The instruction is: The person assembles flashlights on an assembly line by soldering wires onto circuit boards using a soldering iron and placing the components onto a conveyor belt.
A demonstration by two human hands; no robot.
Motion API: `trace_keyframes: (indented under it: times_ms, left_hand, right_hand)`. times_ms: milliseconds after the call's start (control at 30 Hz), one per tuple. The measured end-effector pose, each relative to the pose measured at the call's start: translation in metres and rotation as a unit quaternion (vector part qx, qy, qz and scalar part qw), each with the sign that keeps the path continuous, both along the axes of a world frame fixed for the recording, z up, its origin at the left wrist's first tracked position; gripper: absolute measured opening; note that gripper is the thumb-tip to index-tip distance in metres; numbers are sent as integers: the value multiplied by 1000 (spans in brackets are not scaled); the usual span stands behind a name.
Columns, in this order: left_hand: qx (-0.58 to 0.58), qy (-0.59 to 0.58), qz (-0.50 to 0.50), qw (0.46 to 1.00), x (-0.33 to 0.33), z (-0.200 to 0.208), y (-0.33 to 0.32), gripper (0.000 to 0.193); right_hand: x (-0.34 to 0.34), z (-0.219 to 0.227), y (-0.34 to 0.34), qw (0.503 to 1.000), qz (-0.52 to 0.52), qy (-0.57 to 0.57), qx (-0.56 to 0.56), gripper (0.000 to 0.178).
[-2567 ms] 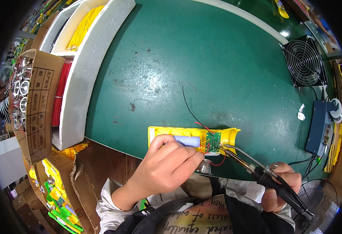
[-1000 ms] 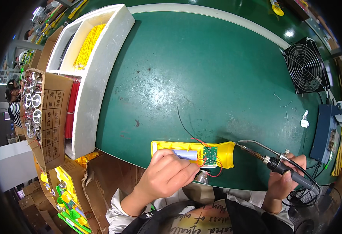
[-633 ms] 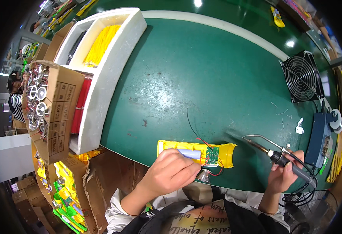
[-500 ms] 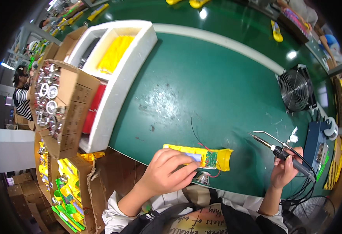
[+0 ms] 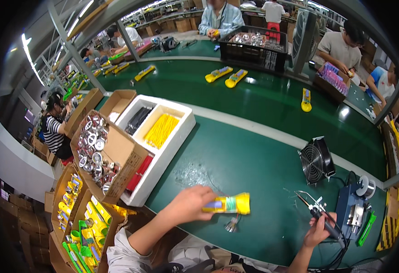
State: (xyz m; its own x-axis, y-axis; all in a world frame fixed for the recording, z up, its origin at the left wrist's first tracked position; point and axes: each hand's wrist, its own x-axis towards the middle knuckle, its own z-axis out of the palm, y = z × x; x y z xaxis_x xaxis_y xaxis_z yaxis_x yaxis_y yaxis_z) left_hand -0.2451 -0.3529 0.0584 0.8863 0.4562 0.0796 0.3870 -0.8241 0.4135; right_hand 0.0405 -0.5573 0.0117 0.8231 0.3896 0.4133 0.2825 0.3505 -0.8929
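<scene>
My left hand (image 5: pixel 186 205) grips the left end of a yellow plastic flashlight housing (image 5: pixel 242 203) above the green bench. In the open housing lie a pale blue battery cell (image 5: pixel 214 205) and a green circuit board (image 5: pixel 230 204). A small silvery reflector bulb (image 5: pixel 231 224) is beside the housing's lower edge, with a thin wire running up to it. My right hand (image 5: pixel 316 233) is closed around a black soldering iron (image 5: pixel 317 213), its tip pointing up and left, well apart from the housing. A thin curved metal tube runs alongside the iron's tip.
At left, a white foam box (image 5: pixel 188 125) holds yellow and black wires beside a carton (image 5: pixel 129 170) of reflectors. A black fan (image 5: pixel 317 160), blue soldering station (image 5: pixel 343 209) and solder spool (image 5: pixel 368 185) stand at right. Beyond, a green conveyor (image 5: pixel 181 86) carries yellow housings; several people work around it.
The view has tilted up, bringing the conveyor and co-workers into sight. My left hand still holds the housing, now turned somewhat; my right hand keeps the soldering iron.
</scene>
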Motion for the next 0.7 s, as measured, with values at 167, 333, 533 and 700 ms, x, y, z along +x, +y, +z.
trace_keyframes:
  times_ms: [167, 333, 533, 700]
  left_hand:
    - [58, -85, 96, 990, 79, 18, 100, 38]
    - [89, -155, 208, 962, 193, 6, 223, 35]
    - [72, -76, 317, 943, 250, -58, 288, 46]
    - [-44, -98, 341, 934, 249, -25, 293, 49]
  right_hand:
    - [6, 3, -4, 990, -120, -64, 26, 15]
    - [10, -12, -14, 991, -123, -58, -6, 20]
    - [5, 3, -7, 985, -124, -115, -47, 20]
    - [17, -6, -12, 984, -133, -113, 19, 22]
